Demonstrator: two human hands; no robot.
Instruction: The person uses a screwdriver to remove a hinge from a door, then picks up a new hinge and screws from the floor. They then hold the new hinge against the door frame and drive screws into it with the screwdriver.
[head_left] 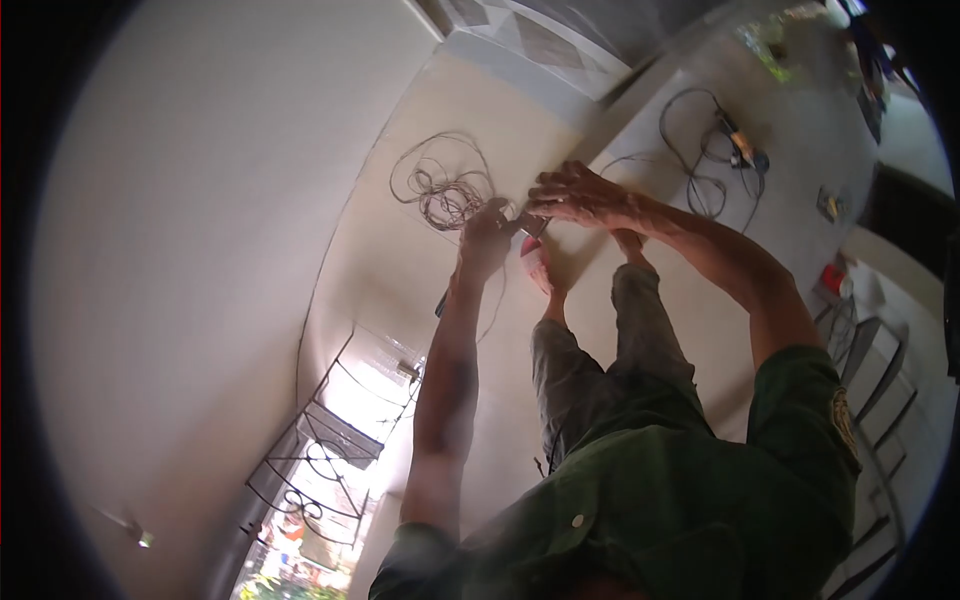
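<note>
My left hand (487,238) is closed, its fingers curled round something I cannot make out. A short dark green piece (441,304) shows beside that forearm; whether the hand holds it is hidden. My right hand (582,196) reaches in from the right, with its fingers stretched out toward the left hand. A small dark flat piece (533,226) lies between the two hands, partly covered by them. Just past my left hand, a tangled coil of thin wire (447,200) rests on the pale floor, and a strand trails down beside the hand.
On the right lies a power tool (738,140) with a looped dark cord (690,180). A black metal grille (320,460) stands before a bright opening at lower left. A pale wall (200,250) fills the left side. Metal railings (875,400) are at right.
</note>
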